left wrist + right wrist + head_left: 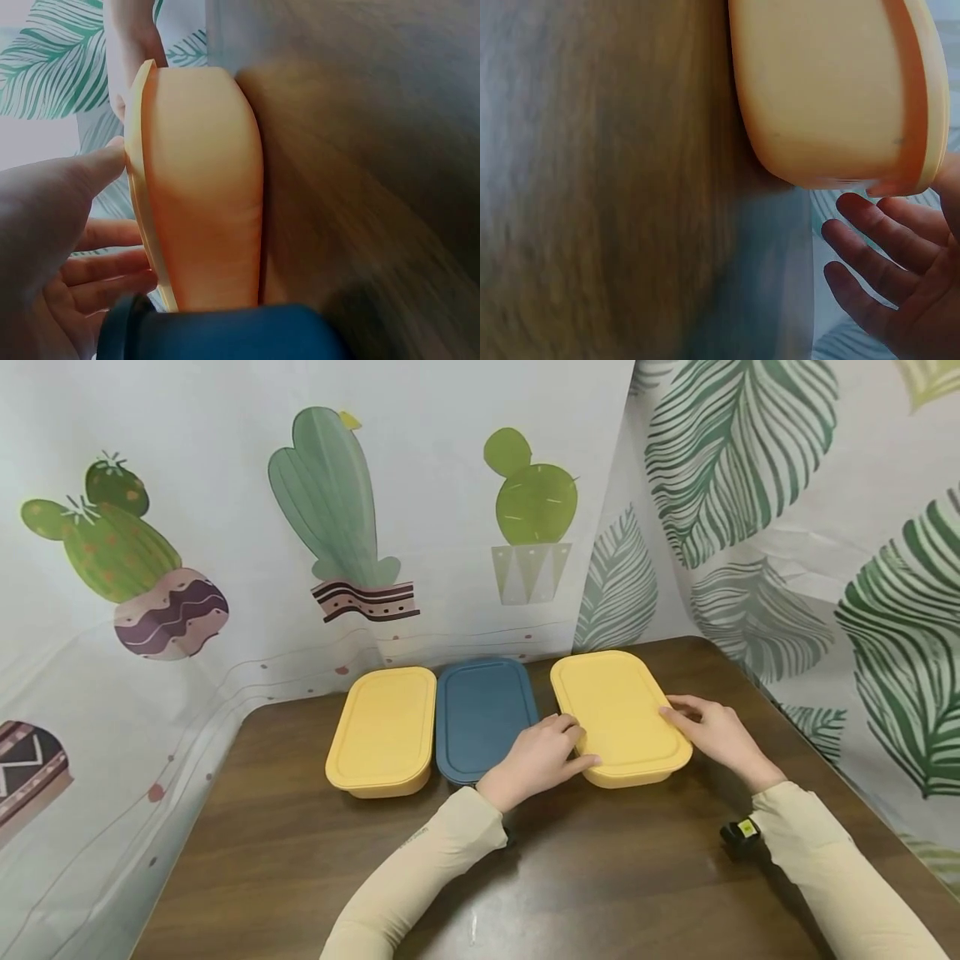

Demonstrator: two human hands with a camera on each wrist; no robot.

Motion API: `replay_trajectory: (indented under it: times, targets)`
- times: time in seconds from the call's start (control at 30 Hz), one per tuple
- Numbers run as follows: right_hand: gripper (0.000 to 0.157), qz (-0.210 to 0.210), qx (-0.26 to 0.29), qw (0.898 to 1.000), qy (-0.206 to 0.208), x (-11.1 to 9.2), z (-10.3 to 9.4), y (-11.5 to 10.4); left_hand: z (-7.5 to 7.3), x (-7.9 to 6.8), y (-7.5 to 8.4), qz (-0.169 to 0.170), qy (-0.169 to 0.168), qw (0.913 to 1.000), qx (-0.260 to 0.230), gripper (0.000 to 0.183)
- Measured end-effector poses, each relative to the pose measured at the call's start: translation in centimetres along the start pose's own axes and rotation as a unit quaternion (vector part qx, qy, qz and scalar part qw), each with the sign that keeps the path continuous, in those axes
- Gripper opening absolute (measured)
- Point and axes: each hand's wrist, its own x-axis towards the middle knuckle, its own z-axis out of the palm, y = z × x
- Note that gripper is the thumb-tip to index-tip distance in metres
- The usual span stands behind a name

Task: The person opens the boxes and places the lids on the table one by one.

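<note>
A yellow lidded food container stands on the table between both hands. At its front left corner is my left hand, thumb tip on the lid's front edge and fingertips along the left rim. The left wrist view shows that thumb and those fingers against the lid's edge, above the container's side wall. Over the right rim, my right hand rests its thumb on the lid. Its other fingers spread loosely beside the container's wall.
A blue lidded container and another yellow one stand side by side to the left. The brown wooden table backs onto a curtain printed with cacti and leaves. Each wrist carries a dark camera.
</note>
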Motion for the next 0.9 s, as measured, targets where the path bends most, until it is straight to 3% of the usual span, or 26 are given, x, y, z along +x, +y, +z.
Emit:
replay_trajectory:
  times: [0.3, 0.63, 0.9]
  targets:
    - [0.069, 0.015, -0.003, 1.000, 0.003, -0.2, -0.7, 1.2, 0.7, 1.2, 0.8, -0.004, -0.001, 0.9999, -0.013, 0.048]
    - [0.067, 0.016, -0.008, 1.000, 0.001, -0.1, -0.8, 1.4, 0.9, 1.5, 0.3, -0.033, -0.026, 0.9968, -0.068, 0.050]
    - [0.071, 0.036, -0.020, 0.999, -0.013, -1.6, -1.5, 0.8, 0.3, 3.1, -1.6, -0.094, -0.036, 0.9921, -0.075, 0.048]
